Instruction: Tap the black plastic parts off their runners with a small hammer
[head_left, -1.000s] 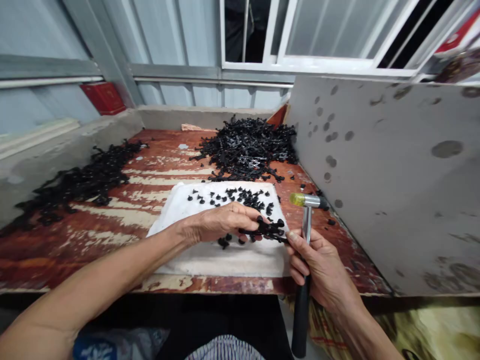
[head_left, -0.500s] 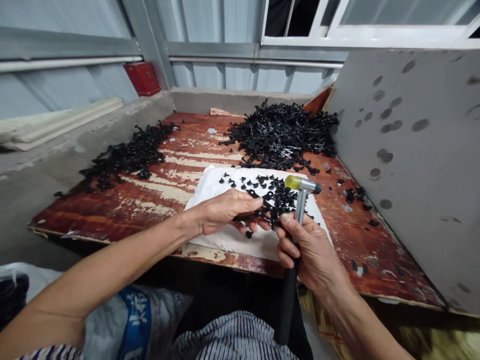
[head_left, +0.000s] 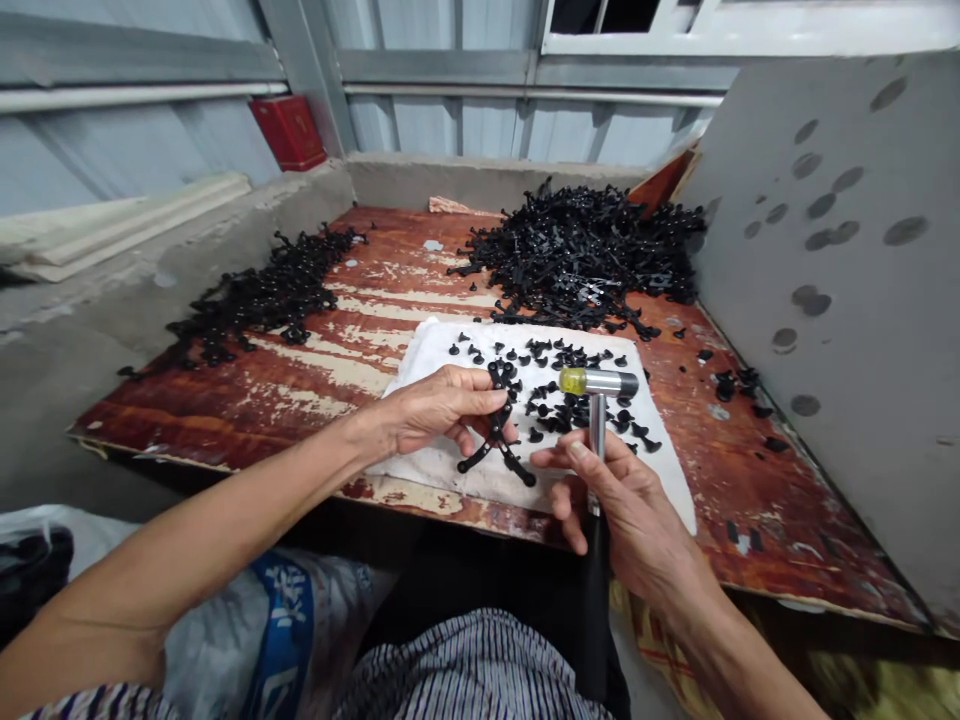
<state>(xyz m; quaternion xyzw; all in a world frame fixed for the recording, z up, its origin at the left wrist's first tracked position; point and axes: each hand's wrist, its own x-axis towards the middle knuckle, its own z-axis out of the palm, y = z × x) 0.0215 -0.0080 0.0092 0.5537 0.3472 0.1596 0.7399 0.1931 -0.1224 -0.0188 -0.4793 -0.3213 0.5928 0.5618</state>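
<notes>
Between the thumb and fingers of my left hand (head_left: 448, 405) is a black branching part (head_left: 496, 432), its thin arms ending in small round eyes and two of them pointing down toward me. My right hand (head_left: 626, 490) grips a small mallet (head_left: 598, 430) with a yellow face, a dark face, a metal neck and a black handle; the head points up. The right index finger stretches toward the black part without touching it. Under both hands lies a white cloth (head_left: 427, 470), with several small black stud-like pieces (head_left: 574, 410) scattered over it.
A large heap of black parts (head_left: 592, 250) covers the back right of the worn red-brown table (head_left: 375, 350). A smaller pile (head_left: 262, 295) runs along the left edge. A grey spotted panel (head_left: 840, 330) bounds the right side. A red box (head_left: 289, 132) sits on the ledge.
My left hand has turned the black part so its arms point downward. My right fingers have come away from it, with the mallet still held. The view has shifted slightly.
</notes>
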